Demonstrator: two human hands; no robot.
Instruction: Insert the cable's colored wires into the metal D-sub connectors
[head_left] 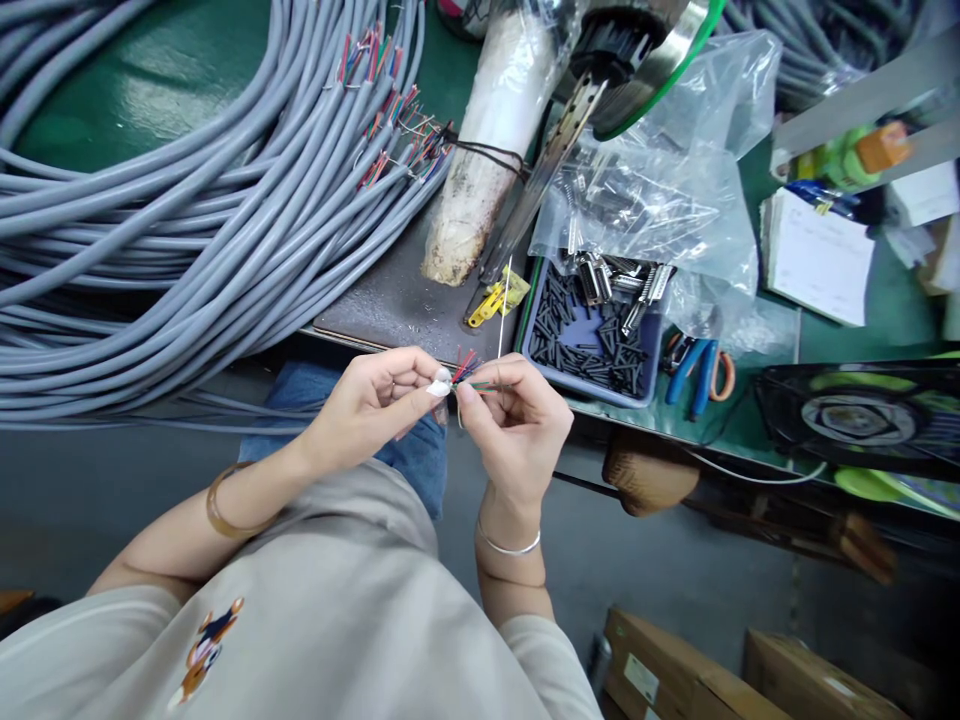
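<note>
Just off the table's front edge, my left hand [390, 398] is closed in a pinch around a bunch of thin coloured wires [466, 367], with a white covering on the thumb tip. Red, purple and green strands fan out from it. My right hand [517, 415] pinches some of the same strands between thumb and fingers, close beside the left fingertips. What lies inside the left palm is hidden. Grey cables [247, 210] with stripped, coloured wire ends lie in large coils to the left.
A blue tray [651, 388] holds black tubes and metal connector parts, with a clear plastic bag [660, 200] behind. A wrapped white cylinder [499, 130] and yellow clip [487, 304] are ahead. Blue-handled pliers [703, 378], a notepad [817, 255] and a black fan [862, 415] sit right.
</note>
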